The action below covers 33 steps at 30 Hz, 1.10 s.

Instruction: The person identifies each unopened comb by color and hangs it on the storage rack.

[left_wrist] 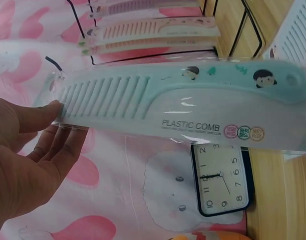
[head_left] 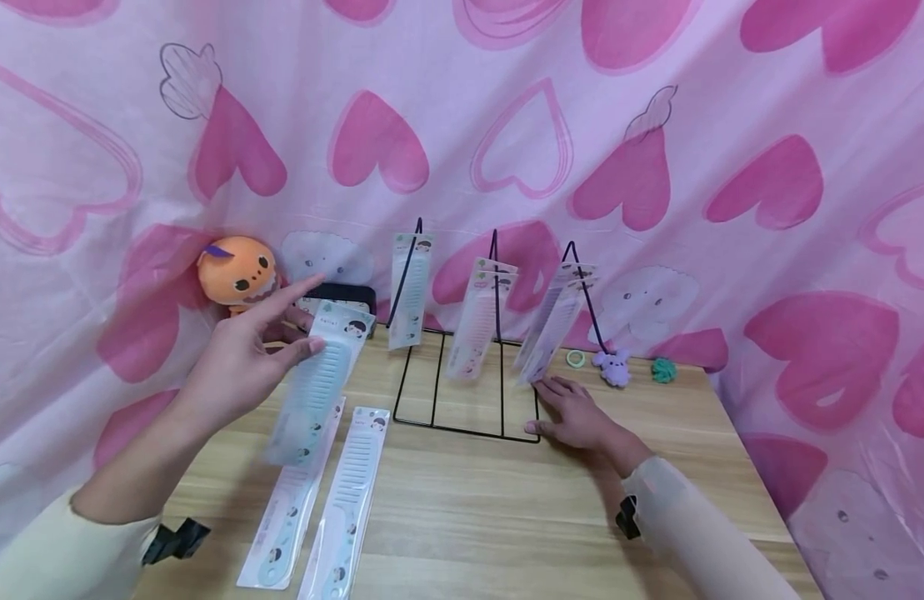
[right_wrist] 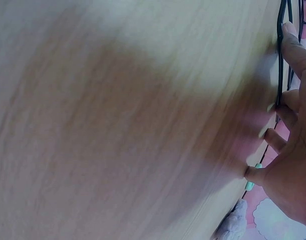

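Observation:
My left hand (head_left: pixel 240 362) pinches the top end of a plastic-wrapped pale mint comb (left_wrist: pixel 193 97) between thumb and fingers, holding it above the table. On a black wire rack (head_left: pixel 468 431), packaged combs hang from three upright hooks: a mint comb (head_left: pixel 411 296) at left, pink combs (head_left: pixel 476 325) in the middle and further combs (head_left: pixel 557 321) at right. My right hand (head_left: pixel 581 421) rests at the rack's right front corner, fingers spread and thumb touching the base wire. Two packaged combs lie below my left hand, one comb (head_left: pixel 285 525) partly covered, the other comb (head_left: pixel 349 500) beside it.
Behind my left hand are an orange plush toy (head_left: pixel 239 271) and a dark-framed clock (left_wrist: pixel 223 180). A green ring (head_left: pixel 576 358), a purple plush (head_left: pixel 613 368) and a green knotted piece (head_left: pixel 663 370) lie at the back right. A heart-print curtain (head_left: pixel 462 108) borders the table.

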Each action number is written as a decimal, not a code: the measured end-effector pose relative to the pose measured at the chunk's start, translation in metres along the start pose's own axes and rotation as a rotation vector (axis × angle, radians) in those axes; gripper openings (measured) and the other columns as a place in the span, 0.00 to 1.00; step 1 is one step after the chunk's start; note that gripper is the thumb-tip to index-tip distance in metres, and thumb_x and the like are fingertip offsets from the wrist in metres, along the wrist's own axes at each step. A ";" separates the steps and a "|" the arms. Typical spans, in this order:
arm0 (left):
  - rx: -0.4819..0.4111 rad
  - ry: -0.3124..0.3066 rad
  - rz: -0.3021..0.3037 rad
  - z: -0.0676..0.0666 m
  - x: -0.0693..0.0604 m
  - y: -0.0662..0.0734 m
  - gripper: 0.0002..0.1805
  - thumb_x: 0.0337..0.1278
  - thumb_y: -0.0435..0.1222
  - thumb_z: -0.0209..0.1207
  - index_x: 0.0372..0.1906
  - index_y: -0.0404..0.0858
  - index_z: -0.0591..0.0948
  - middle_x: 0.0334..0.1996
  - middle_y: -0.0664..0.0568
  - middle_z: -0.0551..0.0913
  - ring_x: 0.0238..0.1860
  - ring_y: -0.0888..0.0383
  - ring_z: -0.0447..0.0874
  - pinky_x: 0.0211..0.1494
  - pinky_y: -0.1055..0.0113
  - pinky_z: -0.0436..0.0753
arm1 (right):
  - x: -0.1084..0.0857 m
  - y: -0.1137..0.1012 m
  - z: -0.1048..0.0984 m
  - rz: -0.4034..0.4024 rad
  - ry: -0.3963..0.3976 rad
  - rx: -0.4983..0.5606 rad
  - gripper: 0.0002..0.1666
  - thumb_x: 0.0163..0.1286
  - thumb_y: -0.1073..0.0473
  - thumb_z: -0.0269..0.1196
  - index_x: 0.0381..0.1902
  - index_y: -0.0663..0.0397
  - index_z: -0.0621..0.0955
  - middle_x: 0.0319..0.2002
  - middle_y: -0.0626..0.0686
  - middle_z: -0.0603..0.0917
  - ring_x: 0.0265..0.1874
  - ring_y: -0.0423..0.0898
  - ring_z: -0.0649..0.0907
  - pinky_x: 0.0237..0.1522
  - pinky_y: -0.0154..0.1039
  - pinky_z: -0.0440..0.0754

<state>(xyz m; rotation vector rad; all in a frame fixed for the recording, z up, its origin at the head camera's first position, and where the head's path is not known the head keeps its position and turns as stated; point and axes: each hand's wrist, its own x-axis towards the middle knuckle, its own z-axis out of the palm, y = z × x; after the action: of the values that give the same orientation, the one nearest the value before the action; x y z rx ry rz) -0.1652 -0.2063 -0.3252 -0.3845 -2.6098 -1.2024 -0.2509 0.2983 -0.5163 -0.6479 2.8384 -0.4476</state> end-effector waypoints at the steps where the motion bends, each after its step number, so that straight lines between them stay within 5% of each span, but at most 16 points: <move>1: -0.009 -0.003 -0.011 0.000 0.000 0.001 0.46 0.65 0.29 0.76 0.83 0.60 0.73 0.48 0.46 0.88 0.48 0.51 0.90 0.49 0.90 0.82 | 0.000 0.000 0.000 -0.002 0.002 0.003 0.56 0.76 0.34 0.70 0.88 0.57 0.64 0.86 0.68 0.65 0.85 0.74 0.61 0.86 0.74 0.57; 6: -0.086 -0.041 -0.063 0.005 0.001 0.006 0.40 0.64 0.30 0.77 0.79 0.52 0.78 0.48 0.46 0.86 0.45 0.56 0.90 0.46 0.79 0.89 | -0.001 0.001 -0.001 0.007 -0.006 0.014 0.56 0.76 0.33 0.70 0.88 0.57 0.63 0.86 0.67 0.64 0.86 0.73 0.60 0.87 0.74 0.55; 15: -0.301 -0.146 -0.171 0.019 0.003 0.009 0.46 0.67 0.28 0.74 0.84 0.53 0.67 0.50 0.41 0.86 0.45 0.61 0.93 0.49 0.71 0.94 | -0.002 0.001 0.000 0.006 -0.004 0.005 0.56 0.77 0.33 0.70 0.87 0.58 0.64 0.86 0.68 0.65 0.85 0.73 0.61 0.87 0.74 0.56; 33: -0.469 -0.154 -0.193 0.041 0.008 0.010 0.38 0.72 0.29 0.71 0.80 0.46 0.69 0.49 0.45 0.86 0.47 0.59 0.94 0.50 0.64 0.96 | 0.000 0.001 0.001 0.004 -0.004 -0.003 0.56 0.76 0.33 0.70 0.88 0.57 0.63 0.86 0.66 0.65 0.86 0.72 0.61 0.87 0.72 0.56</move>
<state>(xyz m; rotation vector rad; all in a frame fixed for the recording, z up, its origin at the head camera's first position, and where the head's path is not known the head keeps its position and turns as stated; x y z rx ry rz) -0.1744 -0.1676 -0.3416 -0.3215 -2.5119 -1.9292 -0.2506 0.2988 -0.5171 -0.6436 2.8365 -0.4405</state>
